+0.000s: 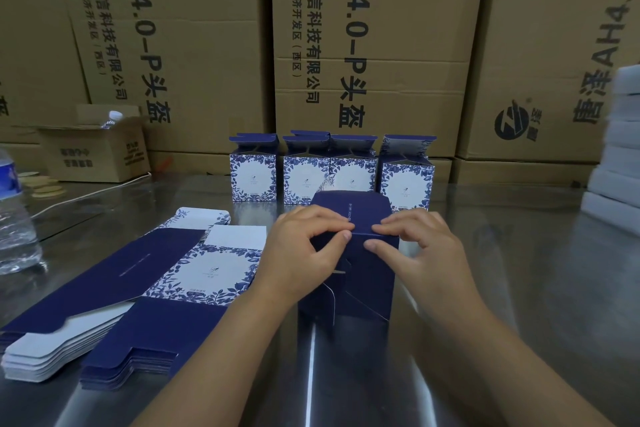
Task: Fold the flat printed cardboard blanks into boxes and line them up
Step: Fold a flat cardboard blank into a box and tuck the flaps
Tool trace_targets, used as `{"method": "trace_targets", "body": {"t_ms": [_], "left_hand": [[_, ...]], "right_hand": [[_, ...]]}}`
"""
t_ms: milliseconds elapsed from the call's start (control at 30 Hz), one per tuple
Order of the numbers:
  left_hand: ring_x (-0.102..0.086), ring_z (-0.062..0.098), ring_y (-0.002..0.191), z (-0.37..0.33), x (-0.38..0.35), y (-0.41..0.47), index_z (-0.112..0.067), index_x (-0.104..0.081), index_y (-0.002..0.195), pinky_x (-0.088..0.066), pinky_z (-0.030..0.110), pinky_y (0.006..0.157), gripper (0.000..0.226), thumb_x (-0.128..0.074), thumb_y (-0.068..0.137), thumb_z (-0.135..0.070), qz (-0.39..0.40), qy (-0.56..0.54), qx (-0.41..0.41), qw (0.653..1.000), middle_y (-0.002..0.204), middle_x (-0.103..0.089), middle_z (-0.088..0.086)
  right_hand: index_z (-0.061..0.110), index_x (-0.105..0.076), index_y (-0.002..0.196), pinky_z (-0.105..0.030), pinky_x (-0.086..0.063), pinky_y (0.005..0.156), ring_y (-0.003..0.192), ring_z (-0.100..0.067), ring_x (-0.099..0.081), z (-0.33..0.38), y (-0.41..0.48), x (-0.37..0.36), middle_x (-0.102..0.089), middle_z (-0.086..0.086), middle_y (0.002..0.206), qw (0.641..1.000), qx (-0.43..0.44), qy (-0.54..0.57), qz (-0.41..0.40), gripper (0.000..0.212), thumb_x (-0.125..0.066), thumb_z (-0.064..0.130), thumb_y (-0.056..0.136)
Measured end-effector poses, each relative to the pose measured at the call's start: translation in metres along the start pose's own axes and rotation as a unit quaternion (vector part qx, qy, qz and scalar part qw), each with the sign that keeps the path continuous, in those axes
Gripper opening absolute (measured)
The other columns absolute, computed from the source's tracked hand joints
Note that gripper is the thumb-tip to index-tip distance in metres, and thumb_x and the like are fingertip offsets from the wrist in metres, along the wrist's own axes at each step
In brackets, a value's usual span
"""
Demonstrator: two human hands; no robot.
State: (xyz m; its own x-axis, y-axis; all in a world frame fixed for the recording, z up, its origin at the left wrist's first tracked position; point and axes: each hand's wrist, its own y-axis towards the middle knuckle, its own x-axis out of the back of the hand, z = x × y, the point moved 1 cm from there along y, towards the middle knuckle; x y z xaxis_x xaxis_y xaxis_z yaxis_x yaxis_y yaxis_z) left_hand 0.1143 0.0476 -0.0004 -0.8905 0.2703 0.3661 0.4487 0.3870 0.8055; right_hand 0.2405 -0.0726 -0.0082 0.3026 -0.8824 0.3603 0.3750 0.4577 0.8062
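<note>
Both hands meet on a navy half-folded box [360,274] standing on the steel table [536,288]. The left hand [304,253] curls over the box's top left edge, with its forefinger on the top flap and its thumb on the near face. The right hand [415,246] mirrors it on the top right edge, fingers bent, pinching the same fold. The flap under the fingertips looks pressed down, though how far it is tucked in I cannot tell. Lower on the near face, a curved tab stands loose.

Just beyond the hands, a row of four finished boxes [407,180] stands side by side, their top flaps up. Left of the left hand lies a stack of flat blanks [156,288], fanned out. Further left stands a water bottle [14,218]. Well to the right of the right hand rises a pile of white boxes [620,166]. Large brown cartons [381,45] fill the background.
</note>
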Motion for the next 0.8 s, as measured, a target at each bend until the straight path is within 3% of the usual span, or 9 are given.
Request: {"method": "trace_targets", "body": {"t_ms": [200, 800], "left_hand": [[-0.059, 0.006, 0.093, -0.0039, -0.0001, 0.0004, -0.025, -0.075, 0.089, -0.044, 0.043, 0.09, 0.022, -0.07, 0.072, -0.038, 0.017, -0.013, 0.027, 0.999, 0.086, -0.063, -0.019], [-0.056, 0.006, 0.091, -0.0036, -0.005, -0.0005, -0.027, -0.076, 0.091, -0.045, 0.042, 0.088, 0.016, -0.077, 0.075, -0.023, 0.002, -0.015, 0.026, 1.0, 0.082, -0.063, -0.018]], "right_hand": [[0.025, -0.074, 0.084, -0.015, -0.038, 0.081, 0.093, -0.013, -0.054, -0.0023, -0.0002, -0.0003, -0.064, 0.012, 0.087, 1.0, 0.015, 0.0, -0.002, 0.012, -0.079, 0.023, 0.074], [0.022, -0.074, 0.084, -0.016, -0.038, 0.076, 0.088, -0.015, -0.053, 0.0016, -0.0009, 0.0003, -0.063, 0.009, 0.082, 0.999, 0.034, -0.023, -0.007, 0.01, -0.077, 0.024, 0.075]]}}
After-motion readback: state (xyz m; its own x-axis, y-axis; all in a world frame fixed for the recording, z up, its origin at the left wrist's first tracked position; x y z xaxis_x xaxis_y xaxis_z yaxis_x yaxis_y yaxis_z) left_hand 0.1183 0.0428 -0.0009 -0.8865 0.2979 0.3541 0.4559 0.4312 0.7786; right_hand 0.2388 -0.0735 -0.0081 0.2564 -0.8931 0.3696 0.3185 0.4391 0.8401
